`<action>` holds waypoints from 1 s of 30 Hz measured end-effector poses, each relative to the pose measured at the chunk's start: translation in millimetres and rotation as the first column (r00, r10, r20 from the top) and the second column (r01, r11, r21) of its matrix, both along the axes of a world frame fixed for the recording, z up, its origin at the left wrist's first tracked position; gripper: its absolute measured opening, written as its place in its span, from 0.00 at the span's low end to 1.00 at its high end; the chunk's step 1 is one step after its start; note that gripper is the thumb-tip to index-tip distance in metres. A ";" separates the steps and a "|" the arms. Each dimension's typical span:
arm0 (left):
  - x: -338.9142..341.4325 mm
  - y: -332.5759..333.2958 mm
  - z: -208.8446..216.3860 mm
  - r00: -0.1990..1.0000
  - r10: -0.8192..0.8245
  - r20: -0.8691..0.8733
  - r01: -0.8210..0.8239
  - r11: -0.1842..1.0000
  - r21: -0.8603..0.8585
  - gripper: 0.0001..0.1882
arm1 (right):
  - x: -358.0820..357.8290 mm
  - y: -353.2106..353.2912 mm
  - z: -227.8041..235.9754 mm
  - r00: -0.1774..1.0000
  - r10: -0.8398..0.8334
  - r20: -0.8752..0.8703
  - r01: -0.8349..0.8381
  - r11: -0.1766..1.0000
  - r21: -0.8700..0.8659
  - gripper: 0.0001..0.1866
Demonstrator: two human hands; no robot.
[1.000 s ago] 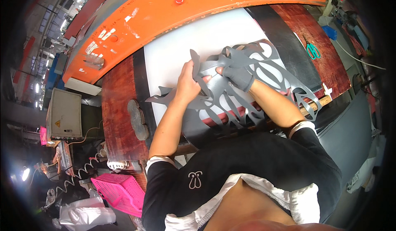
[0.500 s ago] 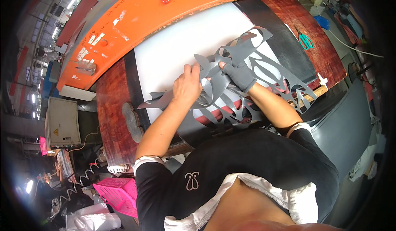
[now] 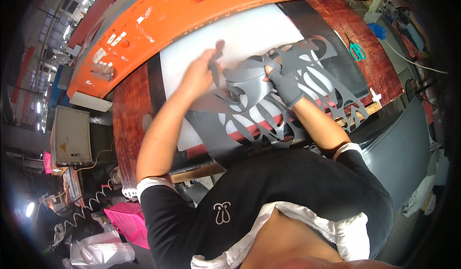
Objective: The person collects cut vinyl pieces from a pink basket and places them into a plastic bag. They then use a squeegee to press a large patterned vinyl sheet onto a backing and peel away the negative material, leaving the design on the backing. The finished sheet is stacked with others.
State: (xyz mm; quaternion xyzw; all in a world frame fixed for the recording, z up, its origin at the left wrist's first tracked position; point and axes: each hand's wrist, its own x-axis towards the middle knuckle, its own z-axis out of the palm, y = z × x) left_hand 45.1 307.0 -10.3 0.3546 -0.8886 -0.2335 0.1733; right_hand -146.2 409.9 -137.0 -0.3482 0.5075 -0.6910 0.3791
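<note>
A grey sheet with many cut-out holes (image 3: 307, 84) lies over the white cutting board (image 3: 240, 33) and hangs off the table's near edge. My left hand (image 3: 199, 72) is bare and pinches a loose strip of that grey sheet, lifted a little above the board. My right hand (image 3: 281, 79) wears a grey glove and grips the bunched grey sheet just right of the left hand. Both hands are close together over the middle of the board.
An orange machine beam (image 3: 201, 5) curves across the back. A dark red wooden table (image 3: 129, 115) carries the board. Green-handled scissors (image 3: 356, 50) lie at the right. A pink basket (image 3: 129, 218) and a beige box (image 3: 72, 134) stand on the floor at the left.
My left hand has risen and moved right with a strip of the grey sheet. The right hand has gathered more of the sheet toward the middle.
</note>
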 end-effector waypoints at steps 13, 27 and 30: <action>-21.2 10.5 -48.6 0.984 -0.133 0.114 0.132 0.991 0.018 0.27 | 1.2 24.4 3.2 0.997 0.071 -0.026 -0.073 0.996 -0.060 0.13; -25.8 33.0 -36.2 0.905 -0.153 0.398 0.227 0.963 -0.145 0.31 | -2.5 33.1 -18.4 0.997 0.048 -0.057 -0.046 0.998 0.037 0.14; -17.7 40.1 -17.8 0.892 -0.290 0.346 0.327 0.944 -0.052 0.31 | -6.7 32.0 -31.4 0.982 0.050 -0.185 -0.064 0.996 -0.067 0.12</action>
